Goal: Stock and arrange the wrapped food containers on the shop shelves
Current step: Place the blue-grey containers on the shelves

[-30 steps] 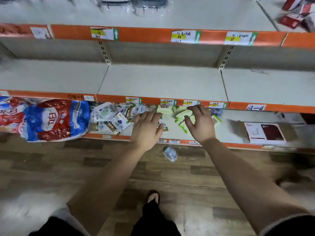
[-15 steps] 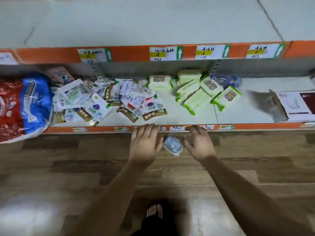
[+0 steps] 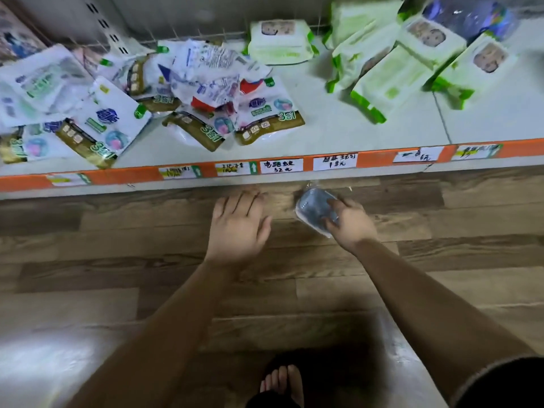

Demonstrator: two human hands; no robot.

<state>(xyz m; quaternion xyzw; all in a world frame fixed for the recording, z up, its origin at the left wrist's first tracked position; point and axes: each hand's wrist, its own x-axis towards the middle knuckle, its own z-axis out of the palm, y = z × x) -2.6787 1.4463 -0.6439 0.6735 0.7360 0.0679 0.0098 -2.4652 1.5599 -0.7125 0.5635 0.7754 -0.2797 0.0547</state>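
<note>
The pale bottom shelf with its orange price strip holds only loose white sachets and green wipe packs — no container stocked there yet, I judge. On the wood-look floor, my right hand curls its fingers onto the small clear plastic-wrapped container; my left hand hovers beside it — fingers spread, empty.
</note>
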